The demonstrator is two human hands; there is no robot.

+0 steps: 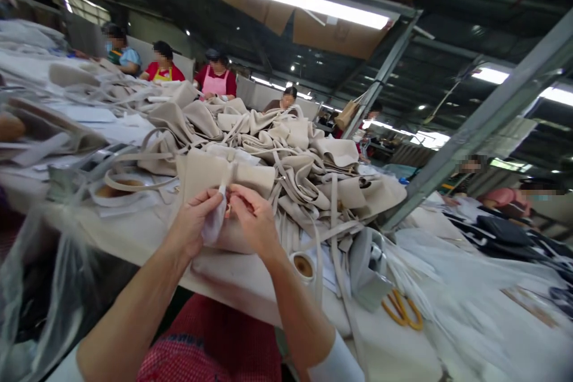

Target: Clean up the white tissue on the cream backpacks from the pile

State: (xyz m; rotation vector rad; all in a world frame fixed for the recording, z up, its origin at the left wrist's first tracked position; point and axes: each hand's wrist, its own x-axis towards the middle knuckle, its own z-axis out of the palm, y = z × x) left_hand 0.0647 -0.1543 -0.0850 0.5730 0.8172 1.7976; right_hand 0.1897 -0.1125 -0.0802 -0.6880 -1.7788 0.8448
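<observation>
A beige bag [255, 178] lies at the table's near edge in front of me. At its middle, my left hand [194, 218] is closed, thumb and fingers pinching a thin white sheet [213, 224] that hangs below the fingertips. Close beside it, my right hand [253, 212] has its fingers pressed together at the bag's strap area. A small gold-coloured bit shows near those fingertips, but what they grip is too small to make out. The two hands almost touch.
Behind the bag rises a heap of beige bags and straps [290, 137]. To the right are a tape roll [304, 266], a grey container [367, 271] and orange-handled scissors [403, 309]. A slanted metal post [474, 125] stands right. Several people work beyond the heap.
</observation>
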